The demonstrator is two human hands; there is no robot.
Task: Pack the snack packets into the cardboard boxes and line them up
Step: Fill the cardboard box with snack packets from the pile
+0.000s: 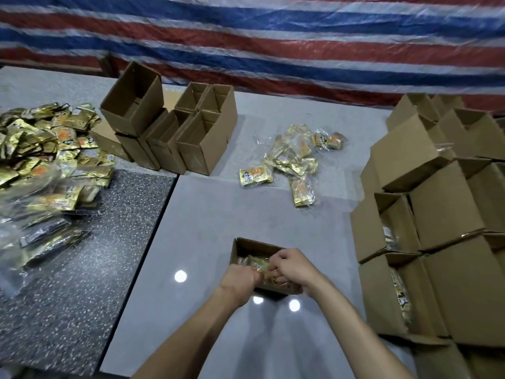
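A small open cardboard box (247,246) stands on the grey table in front of me, with gold and orange snack packets (258,265) inside. My left hand (239,280) reaches into its left side with fingers curled on the packets. Over the box's right side, my right hand (291,265) has its fingers curled down onto the same packets. The fingertips of both hands are hidden in the box. A loose heap of packets (291,160) lies farther back on the table.
A big pile of gold packets (46,157) covers the left tabletop. Several empty open boxes (169,132) stand at the back left. Rows of boxes (437,228), some with packets inside, line the right side. A striped tarp (273,36) hangs behind.
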